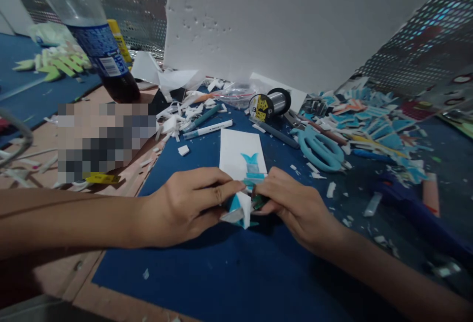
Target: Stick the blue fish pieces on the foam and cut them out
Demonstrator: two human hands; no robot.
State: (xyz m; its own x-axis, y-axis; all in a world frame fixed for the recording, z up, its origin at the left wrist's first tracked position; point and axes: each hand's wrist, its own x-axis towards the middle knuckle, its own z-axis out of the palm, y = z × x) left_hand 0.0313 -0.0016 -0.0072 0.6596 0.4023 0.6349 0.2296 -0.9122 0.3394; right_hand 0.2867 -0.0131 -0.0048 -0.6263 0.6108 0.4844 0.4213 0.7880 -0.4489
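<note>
Above the middle of the blue mat, my left hand (195,201) pinches a small blue-and-white foam model (242,208) with pointed white and blue flaps. My right hand (290,201) is closed at the model's right side, its fingertips curled around a small dark-green piece (259,200) that is mostly hidden. Both hands' fingertips nearly meet over the model. Just beyond them a white rectangular card (240,147) lies flat, with a blue tail-shaped piece (252,163) showing over its near end.
Light-blue scissors (320,148), a wire spool (269,105) and a white marker (209,129) lie beyond my hands. At right are a dark-blue glue gun (417,208) and piled blue scraps (391,129). A cola bottle (99,51) stands at left; a white foam board (288,21) rises behind.
</note>
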